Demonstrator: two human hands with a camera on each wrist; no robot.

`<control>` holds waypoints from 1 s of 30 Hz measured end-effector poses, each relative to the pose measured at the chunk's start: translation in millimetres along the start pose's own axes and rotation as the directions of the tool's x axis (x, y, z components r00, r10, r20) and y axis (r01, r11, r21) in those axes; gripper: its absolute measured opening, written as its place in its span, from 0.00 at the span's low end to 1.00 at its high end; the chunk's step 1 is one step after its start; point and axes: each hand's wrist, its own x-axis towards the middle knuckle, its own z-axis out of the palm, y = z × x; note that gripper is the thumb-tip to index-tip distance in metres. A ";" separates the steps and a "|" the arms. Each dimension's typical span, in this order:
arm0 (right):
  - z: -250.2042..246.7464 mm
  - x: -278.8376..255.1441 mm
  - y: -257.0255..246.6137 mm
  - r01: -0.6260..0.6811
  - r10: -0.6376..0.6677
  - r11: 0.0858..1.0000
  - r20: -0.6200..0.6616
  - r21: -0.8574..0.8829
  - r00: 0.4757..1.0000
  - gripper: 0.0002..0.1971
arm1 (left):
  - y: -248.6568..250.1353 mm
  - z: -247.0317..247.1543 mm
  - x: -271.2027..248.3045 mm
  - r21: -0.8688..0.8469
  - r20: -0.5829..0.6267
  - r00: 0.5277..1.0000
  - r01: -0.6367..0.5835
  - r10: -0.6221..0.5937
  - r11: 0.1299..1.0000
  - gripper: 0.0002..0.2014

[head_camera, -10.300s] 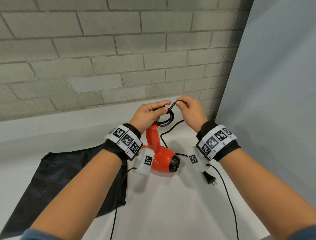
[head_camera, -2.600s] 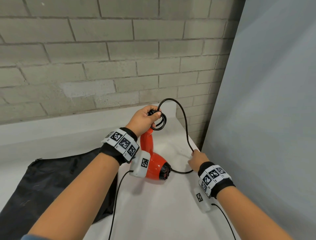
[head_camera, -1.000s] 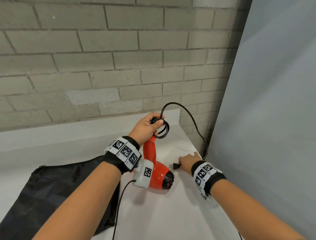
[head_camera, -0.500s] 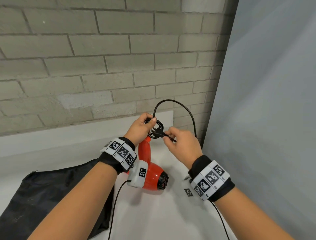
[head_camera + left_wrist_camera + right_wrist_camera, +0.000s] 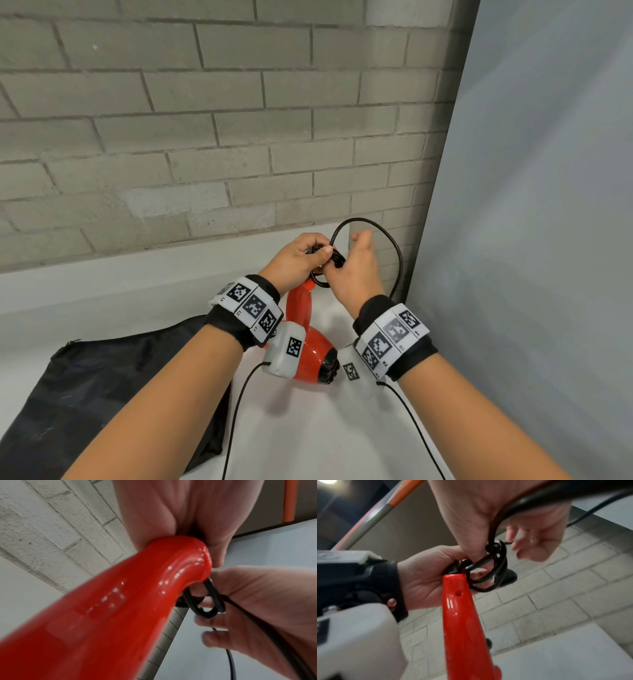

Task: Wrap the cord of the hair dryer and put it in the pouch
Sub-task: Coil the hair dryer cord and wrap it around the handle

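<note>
The red hair dryer [image 5: 310,346] stands nose-down on the white table, handle [image 5: 462,622] up. My left hand [image 5: 317,253] grips the small coil of black cord [image 5: 497,573] at the handle's top end [image 5: 193,555]. My right hand [image 5: 337,266] is pressed against that coil, thumb and forefinger pinching the cord there while the other fingers [image 5: 536,540] spread loosely. The black plug [image 5: 509,577] pokes out beyond the coil. A loose loop of cord [image 5: 394,246] arcs up and right of both hands. The black pouch [image 5: 102,387] lies flat at the left.
A grey brick wall [image 5: 205,137] stands close behind the table, and a grey panel [image 5: 531,240] closes off the right side. Thin black wrist-camera cables [image 5: 236,411] trail over the white tabletop [image 5: 308,428] between my forearms.
My right hand took the plug off the table at the right, lifted it and brought it to the coil held by my left hand. The loose loop has shortened.
</note>
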 end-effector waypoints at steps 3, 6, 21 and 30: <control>8.9 4.3 5.2 0.030 -0.046 0.991 0.121 0.131 0.992 0.14 | -0.3 -0.2 0.8 0.126 -0.025 1.000 -0.010 0.014 0.992 0.06; 6.7 6.0 8.4 0.044 -0.069 0.988 0.164 0.149 0.984 0.10 | -1.4 1.1 -0.2 0.115 -0.026 1.000 0.003 0.000 0.993 0.09; -24.9 -12.3 27.9 0.117 -0.030 0.960 0.323 -0.254 0.946 0.21 | 0.3 3.6 0.8 -0.092 -0.032 0.997 0.060 -0.063 0.994 0.05; -34.3 -21.8 80.1 -0.195 0.193 0.945 -0.037 -0.263 0.981 0.11 | -0.5 -8.1 -2.0 -0.141 -0.031 0.996 0.076 -0.081 0.987 0.08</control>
